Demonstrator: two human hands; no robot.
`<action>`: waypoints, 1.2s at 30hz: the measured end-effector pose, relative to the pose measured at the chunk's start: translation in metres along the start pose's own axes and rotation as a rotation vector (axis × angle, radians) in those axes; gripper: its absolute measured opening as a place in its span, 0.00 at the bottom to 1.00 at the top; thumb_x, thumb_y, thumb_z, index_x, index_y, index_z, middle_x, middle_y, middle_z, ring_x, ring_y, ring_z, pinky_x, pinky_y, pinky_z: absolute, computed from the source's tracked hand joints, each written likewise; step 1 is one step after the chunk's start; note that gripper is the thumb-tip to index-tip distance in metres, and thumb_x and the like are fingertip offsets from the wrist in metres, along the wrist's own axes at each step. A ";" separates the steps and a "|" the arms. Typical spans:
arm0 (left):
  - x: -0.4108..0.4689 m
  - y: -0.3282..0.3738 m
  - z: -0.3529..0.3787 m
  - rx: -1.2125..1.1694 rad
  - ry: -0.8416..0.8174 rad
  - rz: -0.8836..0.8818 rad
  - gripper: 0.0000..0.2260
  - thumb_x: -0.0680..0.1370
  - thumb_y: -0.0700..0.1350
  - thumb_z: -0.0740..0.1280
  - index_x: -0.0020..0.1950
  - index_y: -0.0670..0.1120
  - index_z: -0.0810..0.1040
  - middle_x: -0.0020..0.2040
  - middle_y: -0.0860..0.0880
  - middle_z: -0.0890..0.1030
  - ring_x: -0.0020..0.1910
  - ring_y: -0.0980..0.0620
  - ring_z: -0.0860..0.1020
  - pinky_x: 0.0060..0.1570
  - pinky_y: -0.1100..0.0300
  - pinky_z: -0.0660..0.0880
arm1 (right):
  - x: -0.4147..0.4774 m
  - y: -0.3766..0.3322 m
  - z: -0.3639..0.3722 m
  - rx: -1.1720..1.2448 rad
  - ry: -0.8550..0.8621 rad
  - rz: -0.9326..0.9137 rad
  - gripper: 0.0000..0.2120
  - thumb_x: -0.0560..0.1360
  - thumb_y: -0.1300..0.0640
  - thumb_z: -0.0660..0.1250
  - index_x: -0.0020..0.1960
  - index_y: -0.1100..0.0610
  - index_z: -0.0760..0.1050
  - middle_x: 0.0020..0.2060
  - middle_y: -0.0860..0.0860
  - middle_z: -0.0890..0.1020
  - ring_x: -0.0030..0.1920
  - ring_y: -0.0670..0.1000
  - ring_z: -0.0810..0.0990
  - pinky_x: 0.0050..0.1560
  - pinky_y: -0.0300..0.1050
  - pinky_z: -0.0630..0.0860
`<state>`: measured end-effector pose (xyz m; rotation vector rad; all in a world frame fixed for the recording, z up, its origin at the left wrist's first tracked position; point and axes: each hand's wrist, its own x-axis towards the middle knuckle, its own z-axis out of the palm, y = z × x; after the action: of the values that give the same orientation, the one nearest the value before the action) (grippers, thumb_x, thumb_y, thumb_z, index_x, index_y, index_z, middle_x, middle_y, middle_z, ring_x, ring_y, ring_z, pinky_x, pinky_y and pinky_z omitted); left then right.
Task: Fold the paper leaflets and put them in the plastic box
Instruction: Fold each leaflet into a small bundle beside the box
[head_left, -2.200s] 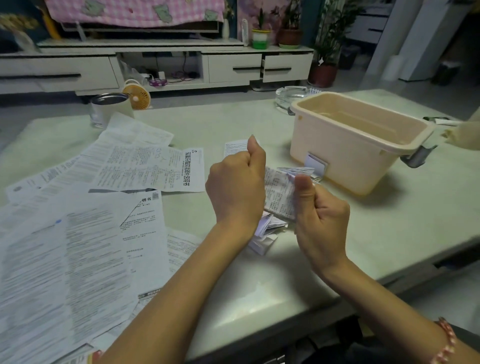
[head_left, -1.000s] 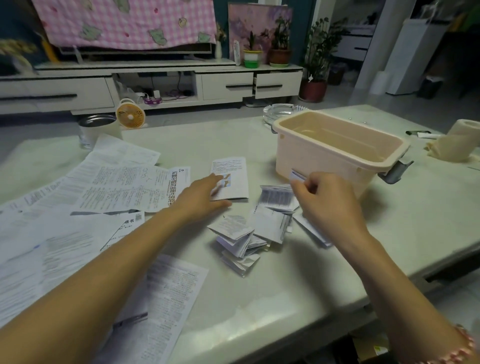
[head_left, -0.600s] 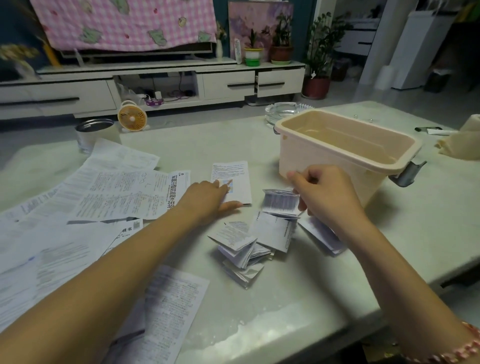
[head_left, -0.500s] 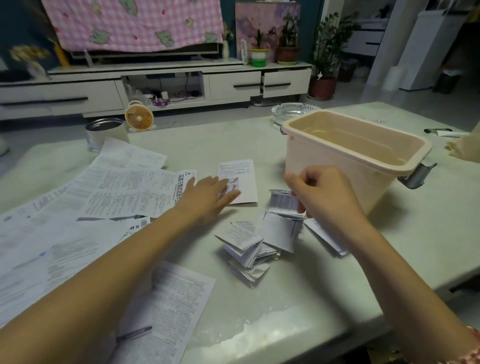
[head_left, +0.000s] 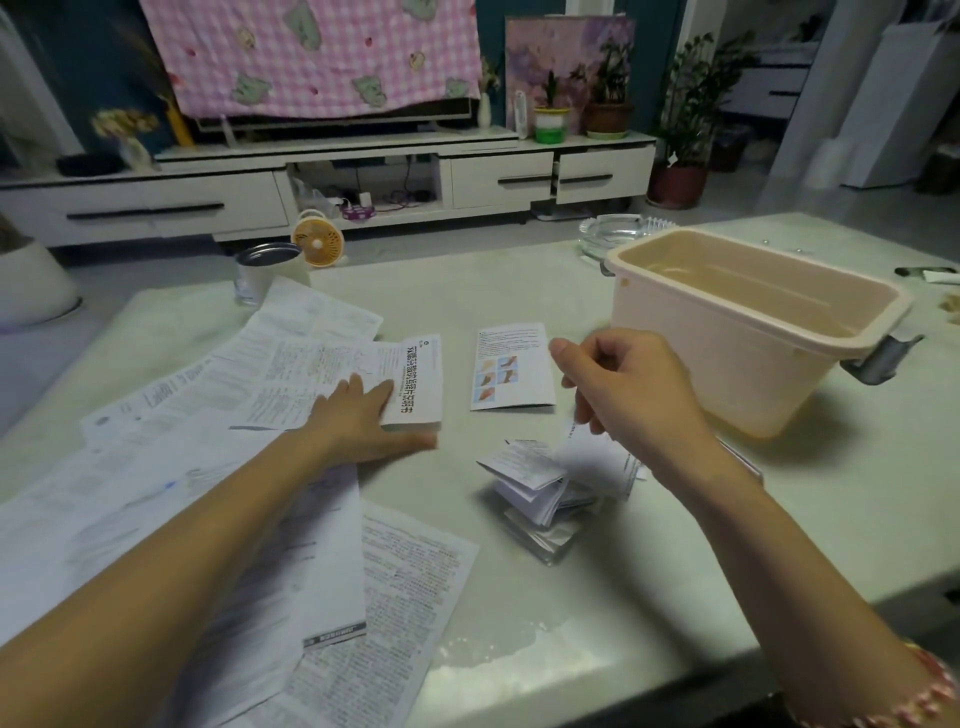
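1. Two hands were at work over the table (head_left: 571, 623). The left hand (head_left: 358, 415) lay flat, fingers straight and spread. It pressed on the large leaflet (head_left: 421, 379) with the bold heading along one edge, which lay on top of the unfolded sheets (head_left: 156, 493).
2. The right hand (head_left: 628, 384) had its fingers curled and appeared to pinch the top edge of a folded leaflet (head_left: 587, 457). That piece hung, blurred, just above the pile of folded leaflets (head_left: 535, 493). The exact hold could not be read through the blur.
3. The plastic box (head_left: 701, 374) stood to the right of that hand, near it but apart. Its top was open, and no paper showed in the part of its inside that was on view.
4. A small picture leaflet (head_left: 511, 366) lay flat between the two hands, untouched.
5. Judgement: the step in hand was the transfer of the folded leaflet to the box, while the left hand secured the next sheet for folding.
6. Recommended practice: keep the pinch firm across the folds so the piece does not spring open. Raise it clear of the near rim before letting go, and release it low inside so that it lands flat.
7. Noted risks: the pile looked loose and partly sprung, so the hanging leaflet should not brush it. The left hand should draw off the top sheet alone, without dragging those beneath.
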<state>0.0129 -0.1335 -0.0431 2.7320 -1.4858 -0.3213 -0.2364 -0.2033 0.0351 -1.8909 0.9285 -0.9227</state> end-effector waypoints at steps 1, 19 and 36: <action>-0.001 0.000 -0.003 -0.012 -0.007 0.012 0.43 0.68 0.71 0.61 0.76 0.49 0.55 0.75 0.42 0.58 0.72 0.43 0.60 0.69 0.50 0.61 | -0.002 -0.002 0.000 0.025 0.012 -0.008 0.17 0.76 0.53 0.65 0.32 0.61 0.73 0.17 0.47 0.74 0.18 0.42 0.69 0.22 0.31 0.65; -0.110 -0.014 -0.091 -1.141 0.485 0.073 0.11 0.81 0.46 0.58 0.44 0.47 0.78 0.37 0.52 0.83 0.36 0.54 0.81 0.34 0.66 0.76 | -0.037 -0.031 0.049 0.188 -0.273 -0.178 0.06 0.74 0.54 0.69 0.50 0.49 0.75 0.41 0.42 0.79 0.41 0.40 0.76 0.41 0.35 0.73; -0.190 -0.056 -0.043 -1.509 -0.060 -0.078 0.15 0.71 0.41 0.65 0.56 0.41 0.79 0.50 0.43 0.84 0.47 0.44 0.83 0.45 0.54 0.81 | -0.063 -0.032 0.098 0.516 -0.415 0.423 0.09 0.73 0.63 0.68 0.52 0.62 0.76 0.45 0.57 0.85 0.47 0.59 0.83 0.51 0.55 0.80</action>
<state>-0.0328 0.0519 0.0253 1.5023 -0.5698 -0.9889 -0.1737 -0.1035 0.0083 -1.3028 0.7092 -0.4314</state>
